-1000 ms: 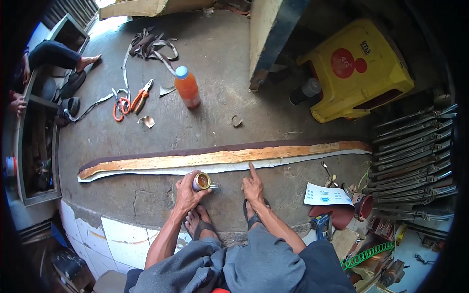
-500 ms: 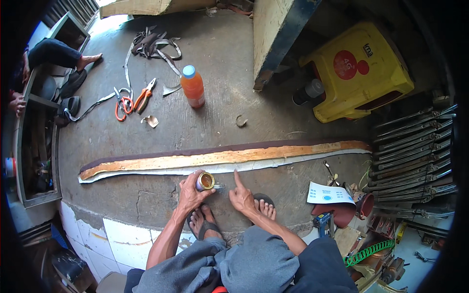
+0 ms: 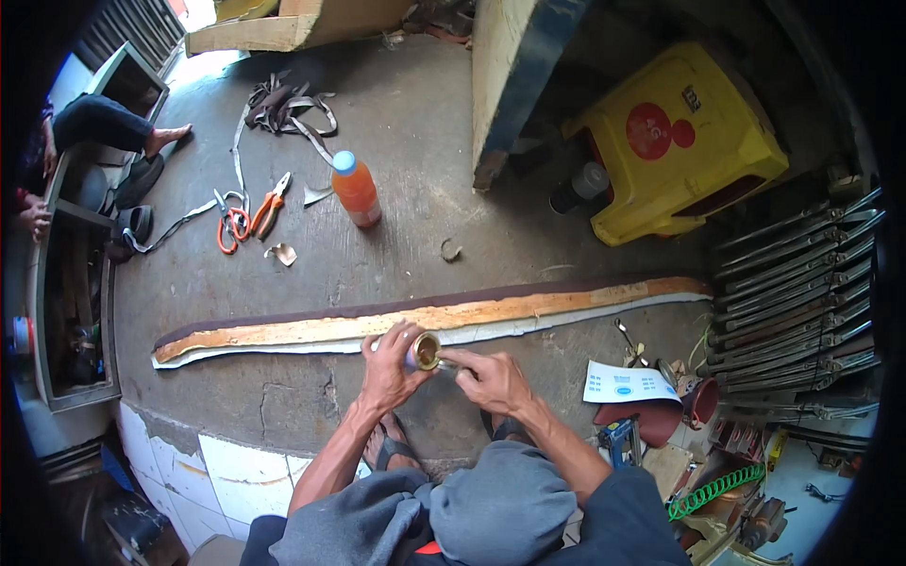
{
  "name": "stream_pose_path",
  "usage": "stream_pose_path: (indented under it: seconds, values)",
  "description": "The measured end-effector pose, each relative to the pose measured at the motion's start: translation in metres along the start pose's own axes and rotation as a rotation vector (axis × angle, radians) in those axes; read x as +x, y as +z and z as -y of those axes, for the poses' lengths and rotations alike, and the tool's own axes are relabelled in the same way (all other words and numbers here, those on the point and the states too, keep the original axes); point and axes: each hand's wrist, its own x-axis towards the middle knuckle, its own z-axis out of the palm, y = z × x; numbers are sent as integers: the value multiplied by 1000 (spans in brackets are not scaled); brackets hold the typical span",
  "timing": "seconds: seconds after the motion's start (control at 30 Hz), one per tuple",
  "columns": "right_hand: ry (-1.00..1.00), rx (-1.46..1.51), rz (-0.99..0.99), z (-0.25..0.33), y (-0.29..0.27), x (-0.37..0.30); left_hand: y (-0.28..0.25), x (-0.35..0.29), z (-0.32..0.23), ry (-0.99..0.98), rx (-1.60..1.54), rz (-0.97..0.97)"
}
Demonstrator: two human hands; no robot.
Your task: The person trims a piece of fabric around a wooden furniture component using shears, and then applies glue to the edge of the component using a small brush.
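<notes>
My left hand (image 3: 389, 363) is wrapped around a small tin (image 3: 425, 352), tilted so its round mouth with brownish contents shows. At the tin's rim is my right hand (image 3: 493, 380), index finger stretched toward the mouth and the other fingers partly curled. I see nothing held in it. Just beyond both hands, a long narrow strip (image 3: 321, 330) lies across the floor. Its middle is tan and blotchy, with a dark fabric-like band along the far side and a white edge on the near side.
An orange-filled bottle (image 3: 356, 193) stands beyond the strip. Left of it lie orange-handled scissors (image 3: 232, 226), pliers (image 3: 272, 206) and tangled straps (image 3: 283, 108). A yellow stool (image 3: 684, 141) and stacked metal rods (image 3: 802, 283) are at right. Another person's leg (image 3: 104, 123) shows at far left.
My right hand has moved left to the tin's rim. The left hand has shifted slightly right and up with the tin. The view has shifted slightly.
</notes>
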Motion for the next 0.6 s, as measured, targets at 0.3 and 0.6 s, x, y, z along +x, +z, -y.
stream_pose_path:
  seconds: [0.3,0.6]
  values:
    - [110,253,143,-11,-57,-6,24,37,-49,128,80,50]
    - [509,1345,-190,-157,-87,-63,73,72,-63,-190,-299,241]
